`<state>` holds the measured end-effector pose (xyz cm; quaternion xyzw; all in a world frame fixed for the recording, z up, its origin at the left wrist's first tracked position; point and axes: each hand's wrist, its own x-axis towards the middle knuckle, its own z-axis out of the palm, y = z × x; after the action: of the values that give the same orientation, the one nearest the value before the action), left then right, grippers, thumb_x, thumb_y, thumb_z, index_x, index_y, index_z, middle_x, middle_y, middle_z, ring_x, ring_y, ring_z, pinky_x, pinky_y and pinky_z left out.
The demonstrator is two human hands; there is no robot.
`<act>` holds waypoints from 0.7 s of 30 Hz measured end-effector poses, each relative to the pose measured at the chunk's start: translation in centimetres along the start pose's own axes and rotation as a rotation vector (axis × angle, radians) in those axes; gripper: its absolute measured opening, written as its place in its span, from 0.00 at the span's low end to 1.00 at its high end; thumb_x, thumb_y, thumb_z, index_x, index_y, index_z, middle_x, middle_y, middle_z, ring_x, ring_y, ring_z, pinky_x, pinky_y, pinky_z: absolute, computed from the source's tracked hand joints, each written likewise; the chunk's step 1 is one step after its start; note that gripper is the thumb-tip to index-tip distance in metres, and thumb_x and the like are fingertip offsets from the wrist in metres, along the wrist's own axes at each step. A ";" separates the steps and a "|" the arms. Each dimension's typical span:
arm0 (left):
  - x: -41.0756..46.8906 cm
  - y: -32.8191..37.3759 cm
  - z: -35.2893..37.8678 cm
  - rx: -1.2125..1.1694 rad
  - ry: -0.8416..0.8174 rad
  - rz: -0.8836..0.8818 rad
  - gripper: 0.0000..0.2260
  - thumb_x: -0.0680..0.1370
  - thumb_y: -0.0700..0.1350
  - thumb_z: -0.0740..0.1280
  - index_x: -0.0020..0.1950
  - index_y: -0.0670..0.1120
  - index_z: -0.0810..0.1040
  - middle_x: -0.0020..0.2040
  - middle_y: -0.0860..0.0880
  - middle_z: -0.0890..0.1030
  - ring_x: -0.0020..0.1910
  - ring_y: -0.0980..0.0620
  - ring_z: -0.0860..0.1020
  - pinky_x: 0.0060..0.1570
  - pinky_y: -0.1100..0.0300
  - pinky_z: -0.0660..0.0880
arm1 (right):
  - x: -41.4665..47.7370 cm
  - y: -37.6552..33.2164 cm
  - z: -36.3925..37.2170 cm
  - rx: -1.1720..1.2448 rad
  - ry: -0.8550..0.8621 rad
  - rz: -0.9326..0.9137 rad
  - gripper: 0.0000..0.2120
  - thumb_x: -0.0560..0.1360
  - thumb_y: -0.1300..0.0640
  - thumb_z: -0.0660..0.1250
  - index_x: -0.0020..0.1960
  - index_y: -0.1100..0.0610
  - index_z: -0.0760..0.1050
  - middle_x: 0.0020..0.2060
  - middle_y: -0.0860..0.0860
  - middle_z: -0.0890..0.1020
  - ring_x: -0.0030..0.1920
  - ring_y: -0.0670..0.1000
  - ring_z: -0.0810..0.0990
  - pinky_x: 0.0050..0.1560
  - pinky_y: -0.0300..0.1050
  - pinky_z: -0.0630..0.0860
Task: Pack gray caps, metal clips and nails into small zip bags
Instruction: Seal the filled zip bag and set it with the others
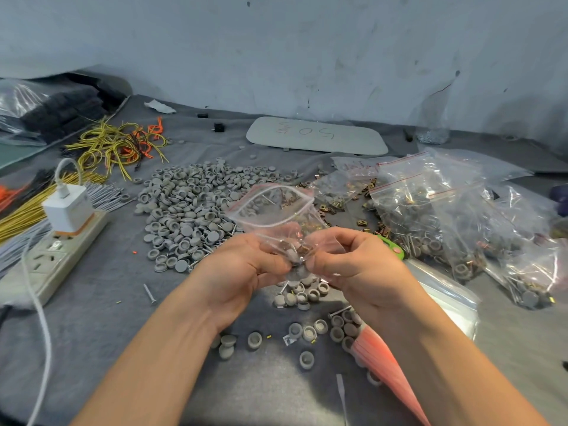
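Now both hands point(246, 259) point(353, 259) pinch zip bag point(276, 210) (mouth open).

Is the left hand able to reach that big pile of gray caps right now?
Likely yes, once freed: the left hand grips the zip bag with the right hand, but the pile of gray caps lies just beyond it, nothing between.

Small packing workshop: heaped gray caps point(190, 207), wire bundles point(116, 146), filled zip bags point(430, 210).
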<state>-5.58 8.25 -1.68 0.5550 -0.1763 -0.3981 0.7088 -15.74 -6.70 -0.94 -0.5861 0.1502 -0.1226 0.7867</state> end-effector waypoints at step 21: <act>0.3 -0.3 0.3 0.061 0.167 -0.019 0.10 0.74 0.40 0.74 0.54 0.46 0.86 0.46 0.48 0.87 0.42 0.53 0.84 0.47 0.57 0.81 | 0.6 0.4 0.5 -0.153 0.190 0.088 0.06 0.77 0.63 0.72 0.42 0.60 0.85 0.35 0.55 0.83 0.29 0.48 0.75 0.31 0.38 0.72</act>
<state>-5.72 7.76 -1.94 0.6093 -0.1233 -0.3517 0.6999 -14.94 -6.37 -1.20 -0.6231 0.2584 -0.1312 0.7264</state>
